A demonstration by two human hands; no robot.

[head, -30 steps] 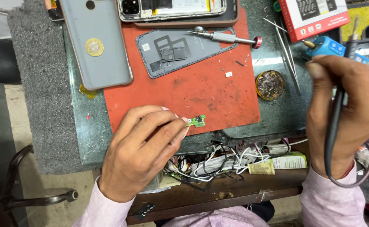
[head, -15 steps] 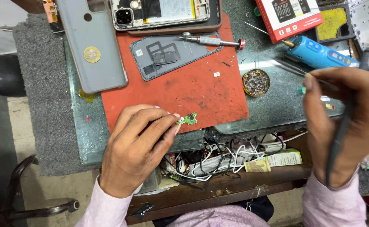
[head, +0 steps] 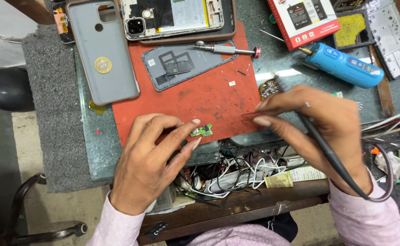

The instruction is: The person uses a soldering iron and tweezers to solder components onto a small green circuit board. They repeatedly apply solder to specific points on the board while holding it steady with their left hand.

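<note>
A small green board (head: 202,131) is pinched between the thumb and forefinger of the left hand (head: 156,157) and is held at the front edge of the red mat (head: 200,98), near that mat's front right corner. The remaining fingers of the left hand are curled loosely over the front edge of the glass plate (head: 95,150) on which the mat lies. A black pen-like tool with a cable (head: 318,141) is grasped in the right hand (head: 320,130), with its tip seen just above the knuckles; thin tweezers (head: 254,115) are also clamped between the thumb and forefinger of that hand, blurred, and are pointed left toward the board without touching it. A grey cover (head: 186,64) is laid in the middle of the mat, and a screwdriver (head: 225,49) is laid along the mat's back edge beside it. An opened phone (head: 177,18) is set at the mat's back edge, and a grey case (head: 102,50) is rested off the mat's left back corner. A blue tool (head: 343,64) and a red box (head: 302,20) are placed toward the back right of the tabletop. A tangle of wires (head: 236,173) is seen under the glass plate's front edge, on the wooden ledge.
</note>
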